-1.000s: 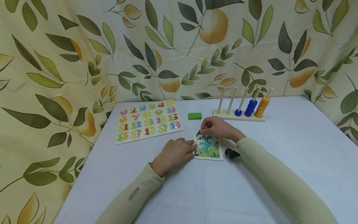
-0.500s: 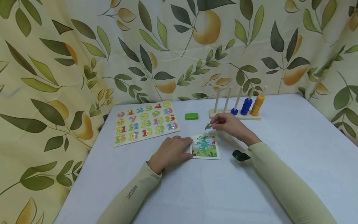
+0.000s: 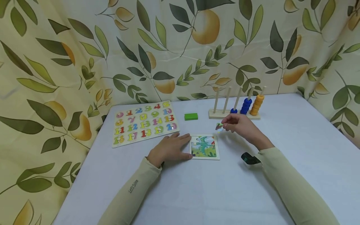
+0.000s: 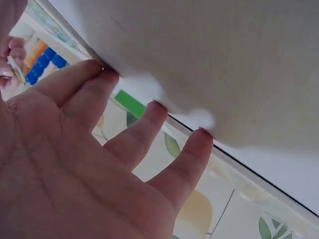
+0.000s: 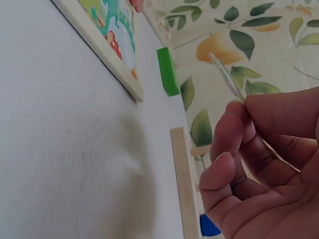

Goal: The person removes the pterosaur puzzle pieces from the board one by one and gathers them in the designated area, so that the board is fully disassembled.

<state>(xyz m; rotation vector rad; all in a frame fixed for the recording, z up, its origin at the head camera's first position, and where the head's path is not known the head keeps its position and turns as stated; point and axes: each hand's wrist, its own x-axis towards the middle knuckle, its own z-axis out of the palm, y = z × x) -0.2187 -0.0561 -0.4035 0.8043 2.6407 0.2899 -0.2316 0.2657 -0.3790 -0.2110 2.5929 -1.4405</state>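
My right hand (image 3: 239, 126) pinches a small, thin jigsaw piece (image 3: 219, 126) between thumb and fingertips, above the table to the upper right of the dinosaur puzzle. In the right wrist view the piece (image 5: 227, 75) is seen nearly edge-on. The square puzzle (image 3: 204, 147), a dinosaur picture in a pale frame, lies flat, with a bare white patch at its upper left. My left hand (image 3: 170, 148) rests with fingers spread, thumb and a fingertip at the frame's left edge. Its fingertips (image 4: 202, 133) touch the white tabletop in the left wrist view.
A number board (image 3: 146, 120) lies at the back left. Behind the puzzle is a green block (image 3: 191, 116). At the back right stands a peg abacus (image 3: 220, 115) with blue and orange beads. A leaf-patterned cloth (image 3: 180, 47) hangs behind the table.
The right hand has lifted the piece away from the puzzle's upper left and carried it to the right. The left hand stays at the frame's left edge, its fingers spread wider.
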